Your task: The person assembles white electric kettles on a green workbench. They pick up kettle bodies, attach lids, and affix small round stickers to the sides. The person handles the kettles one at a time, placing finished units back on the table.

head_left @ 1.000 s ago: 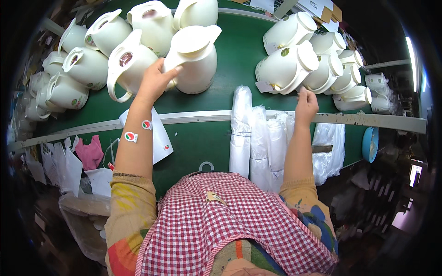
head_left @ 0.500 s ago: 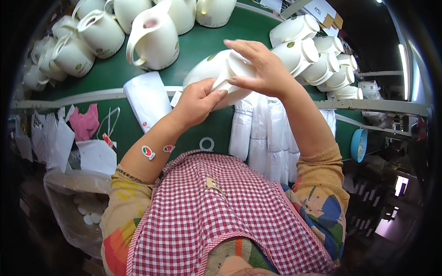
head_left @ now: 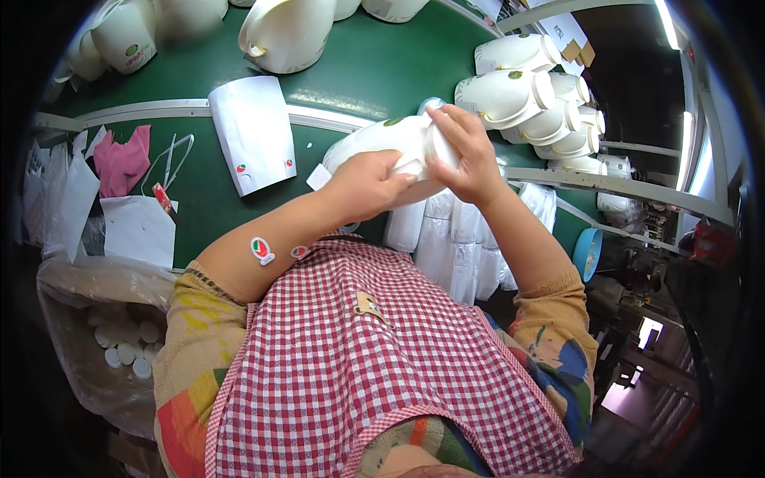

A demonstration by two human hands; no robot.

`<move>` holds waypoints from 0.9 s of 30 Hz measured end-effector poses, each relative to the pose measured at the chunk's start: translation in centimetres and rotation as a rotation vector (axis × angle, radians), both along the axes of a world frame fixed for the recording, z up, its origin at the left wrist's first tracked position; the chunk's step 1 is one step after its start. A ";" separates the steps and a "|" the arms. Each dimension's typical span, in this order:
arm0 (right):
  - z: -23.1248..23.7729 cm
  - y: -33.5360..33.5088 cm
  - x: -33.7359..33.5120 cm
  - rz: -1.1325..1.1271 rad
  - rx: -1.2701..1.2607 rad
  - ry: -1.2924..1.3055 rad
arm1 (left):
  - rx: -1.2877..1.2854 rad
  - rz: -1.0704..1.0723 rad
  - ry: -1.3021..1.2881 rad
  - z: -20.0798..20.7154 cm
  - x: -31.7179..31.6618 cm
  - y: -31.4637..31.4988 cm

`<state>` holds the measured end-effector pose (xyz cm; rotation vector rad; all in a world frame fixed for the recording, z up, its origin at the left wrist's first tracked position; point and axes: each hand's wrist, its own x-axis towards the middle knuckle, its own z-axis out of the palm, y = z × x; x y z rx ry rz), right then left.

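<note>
A cream-white pitcher with a green print lies on its side in front of me, over the near edge of the green workbench. My left hand is closed around it at the handle, which the fingers mostly hide. At its right end, my right hand grips the white end with the thumb below and fingers above. A bit of clear, shiny material shows just above the right fingertips; I cannot make out what it is. A small white tag shows beside the left wrist.
Several white pitchers lie stacked at the right; others stand at the back, one nearest. A white paper sheet hangs over the bench rail. Bundled plastic bags, a blue bowl, and a lined box of white discs surround me.
My right fingers have come down from spread over the pitcher's end to gripping it. Both hands and the pitcher sit slightly lower relative to my body, and the whole view has shifted.
</note>
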<state>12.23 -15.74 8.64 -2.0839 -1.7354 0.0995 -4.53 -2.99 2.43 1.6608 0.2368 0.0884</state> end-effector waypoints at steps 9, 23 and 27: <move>3.9 -1.3 1.5 0.046 -0.437 0.166 | -0.010 -0.010 -0.003 0.0 0.6 0.3; 8.4 2.8 -2.1 -0.533 -0.964 0.024 | -0.008 0.003 0.014 -0.2 -0.2 -0.2; 5.2 -0.8 0.2 -0.058 -0.265 -0.260 | 0.006 0.015 -0.003 -0.3 -0.1 0.0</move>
